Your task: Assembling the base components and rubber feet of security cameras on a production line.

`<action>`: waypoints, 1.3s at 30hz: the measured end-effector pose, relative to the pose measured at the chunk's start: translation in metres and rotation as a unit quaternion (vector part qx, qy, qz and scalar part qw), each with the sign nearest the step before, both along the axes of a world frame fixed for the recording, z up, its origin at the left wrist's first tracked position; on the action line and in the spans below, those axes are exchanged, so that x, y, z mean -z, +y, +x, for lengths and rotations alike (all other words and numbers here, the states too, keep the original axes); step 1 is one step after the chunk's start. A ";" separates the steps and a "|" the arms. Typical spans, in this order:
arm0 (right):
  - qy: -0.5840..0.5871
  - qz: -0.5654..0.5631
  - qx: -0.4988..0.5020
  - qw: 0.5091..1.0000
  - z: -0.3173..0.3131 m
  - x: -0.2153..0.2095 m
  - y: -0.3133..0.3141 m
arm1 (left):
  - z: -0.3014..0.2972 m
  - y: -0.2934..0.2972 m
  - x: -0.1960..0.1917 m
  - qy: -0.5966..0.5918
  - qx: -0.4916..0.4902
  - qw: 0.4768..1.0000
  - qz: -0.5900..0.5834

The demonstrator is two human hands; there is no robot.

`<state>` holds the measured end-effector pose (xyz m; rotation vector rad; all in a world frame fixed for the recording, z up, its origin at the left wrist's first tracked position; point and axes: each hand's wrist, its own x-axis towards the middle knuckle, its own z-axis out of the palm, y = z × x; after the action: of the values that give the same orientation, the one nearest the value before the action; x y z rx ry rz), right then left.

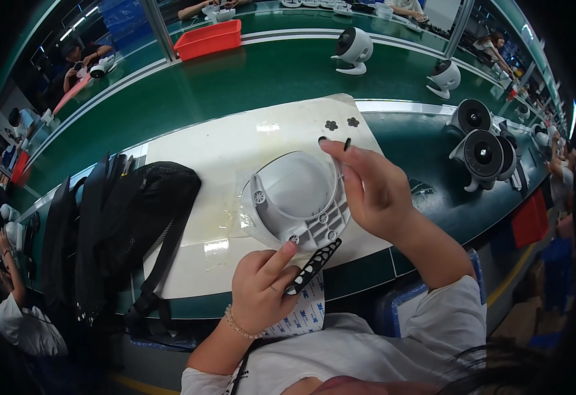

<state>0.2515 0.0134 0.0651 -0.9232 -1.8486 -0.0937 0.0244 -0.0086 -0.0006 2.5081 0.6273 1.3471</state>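
One white plastic shell [298, 197] lies on the white mat [215, 151], curved side up, ribbed rim toward the person. One black perforated strip [314, 264], holes partly empty, is pinched in the left hand [261, 289] between thumb and curled fingers, index tip touching the shell's near rim. Right hand [370, 191] rests on the shell's right edge, thumb and index closed on one small black ring [347, 143], held just above the far rim. Two dark flower-shaped pads [342, 123] sit on the mat beyond, apart from the fingers. One black bag [130, 224] left of the shell. One red bin [209, 38] far back. Four round fan units [482, 155] visible on the green bench [189, 92] at right.
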 end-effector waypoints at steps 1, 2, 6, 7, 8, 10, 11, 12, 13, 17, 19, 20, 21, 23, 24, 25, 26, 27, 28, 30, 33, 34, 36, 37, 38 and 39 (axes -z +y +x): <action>-0.050 -0.007 0.018 0.999 0.000 -0.002 -0.002 | 0.000 0.000 0.000 0.001 0.001 1.000 -0.002; -0.032 -0.030 0.021 0.999 -0.002 -0.010 -0.004 | -0.001 0.000 0.000 0.000 0.000 1.000 -0.002; 0.000 -0.053 0.013 0.999 -0.012 -0.033 -0.006 | -0.004 -0.002 -0.002 0.008 -0.002 1.000 -0.013; -0.020 -0.047 -0.002 0.999 -0.015 -0.035 -0.004 | -0.005 -0.002 -0.002 0.011 0.000 1.000 -0.018; 0.006 -0.082 -0.037 0.996 -0.023 -0.033 -0.002 | -0.005 -0.002 -0.003 0.010 -0.003 1.000 -0.018; 0.018 -0.135 -0.075 0.988 -0.037 -0.030 0.004 | -0.003 -0.001 -0.002 0.008 0.012 1.000 -0.028; 0.032 -0.167 -0.091 0.981 -0.044 -0.030 0.007 | -0.004 -0.002 -0.003 0.013 0.009 0.999 -0.029; 0.031 -0.168 -0.097 0.981 -0.049 -0.031 0.008 | -0.004 -0.002 -0.003 0.013 0.004 0.999 -0.030; 0.045 -0.188 -0.102 0.976 -0.054 -0.031 0.010 | -0.005 -0.002 -0.004 0.015 0.005 0.999 -0.030; 0.017 -0.214 -0.121 0.969 -0.061 -0.032 0.013 | -0.005 -0.003 -0.005 0.012 0.005 0.999 -0.034; 0.054 -0.264 -0.127 0.955 -0.064 -0.035 0.011 | -0.005 -0.003 -0.006 0.012 0.004 0.999 -0.037; 0.091 -0.311 -0.131 0.937 -0.066 -0.037 0.010 | -0.006 -0.003 -0.006 0.012 0.009 0.999 -0.041; 0.090 -0.313 -0.133 0.936 -0.067 -0.039 0.008 | -0.007 -0.002 -0.007 0.012 0.014 0.999 -0.044; 0.161 -0.381 -0.124 0.902 -0.069 -0.044 0.005 | -0.007 -0.003 -0.007 0.014 0.015 0.999 -0.050; 0.160 -0.383 -0.125 0.901 -0.070 -0.044 0.004 | -0.007 -0.003 -0.008 0.016 0.018 0.998 -0.055; 0.181 -0.394 -0.129 0.892 -0.071 -0.044 0.004 | -0.008 -0.002 -0.008 0.016 0.016 0.998 -0.056; 0.202 -0.404 -0.132 0.882 -0.071 -0.044 0.003 | -0.008 -0.002 -0.008 0.016 0.019 0.998 -0.055; 0.201 -0.405 -0.132 0.882 -0.069 -0.041 0.005 | -0.007 -0.002 -0.009 0.016 0.023 0.998 -0.053; 0.092 -0.311 -0.097 0.941 -0.067 -0.036 0.007 | -0.007 -0.002 -0.009 0.015 0.022 0.998 -0.054; -0.020 -0.209 -0.060 0.976 -0.067 -0.031 0.009 | -0.007 -0.002 -0.010 0.013 0.022 0.998 -0.055; 0.068 -0.238 -0.091 0.965 -0.070 -0.028 0.008 | -0.008 -0.001 -0.010 0.013 0.019 0.998 -0.051; 0.009 -0.190 -0.065 0.980 -0.068 -0.026 0.008 | -0.008 -0.001 -0.009 0.012 0.018 0.998 -0.051; -0.048 -0.140 -0.038 0.988 -0.068 -0.023 0.006 | -0.007 -0.002 -0.010 0.007 0.020 0.998 -0.052; -0.055 -0.099 -0.034 0.993 -0.068 -0.021 0.004 | -0.007 -0.002 -0.010 0.008 0.020 0.998 -0.052; -0.063 -0.058 -0.031 0.996 -0.069 -0.020 0.004 | -0.008 -0.002 -0.010 0.011 0.020 0.998 -0.051; -0.064 -0.058 -0.031 0.996 -0.068 -0.021 0.003 | -0.009 -0.002 -0.010 0.014 0.020 0.998 -0.049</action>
<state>0.1836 0.0169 0.0861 -0.9565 -2.0173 -0.0067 0.0158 -0.0108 0.0093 2.4520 0.6307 1.2379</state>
